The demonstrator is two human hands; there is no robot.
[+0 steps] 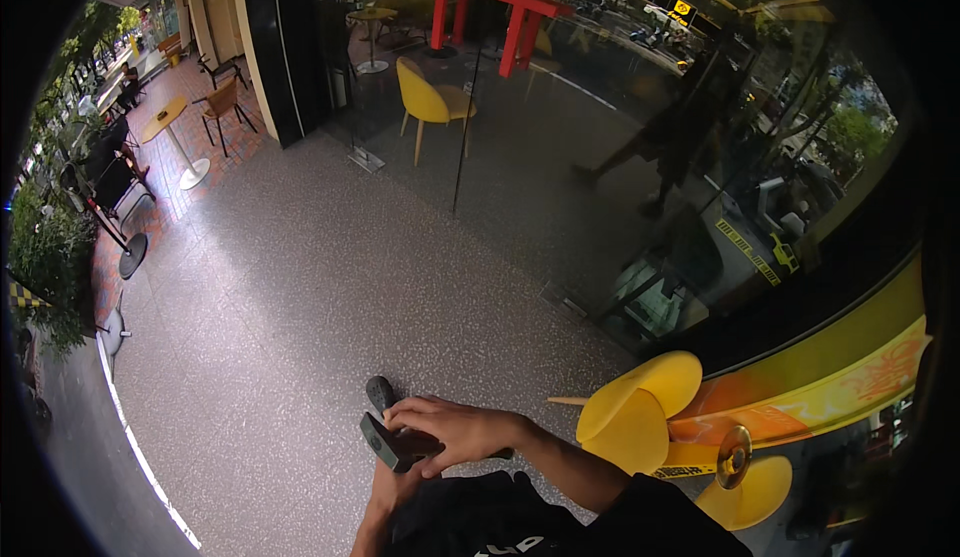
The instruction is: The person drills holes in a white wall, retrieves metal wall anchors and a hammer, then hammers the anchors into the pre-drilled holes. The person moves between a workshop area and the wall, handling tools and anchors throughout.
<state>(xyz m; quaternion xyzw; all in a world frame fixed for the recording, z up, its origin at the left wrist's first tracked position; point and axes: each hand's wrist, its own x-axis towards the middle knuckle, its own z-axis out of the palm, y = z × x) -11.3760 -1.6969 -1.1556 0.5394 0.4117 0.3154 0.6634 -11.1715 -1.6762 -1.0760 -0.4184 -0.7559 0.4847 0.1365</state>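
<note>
From the wearer's head, one fisheye camera looks down, close above the right hand (462, 433). It faces terrazzo flooring (280, 327), glass storefront (570, 182) ahead-right.

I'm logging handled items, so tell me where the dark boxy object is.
In the head view, the dark boxy object is low, left of centre, beside the right hand, beyond the left forearm.

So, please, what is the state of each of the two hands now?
Left hand: mostly hidden; open or closed cannot be told.
Right hand: fingers curled over a small dark box; whether it grips cannot be told.
</note>
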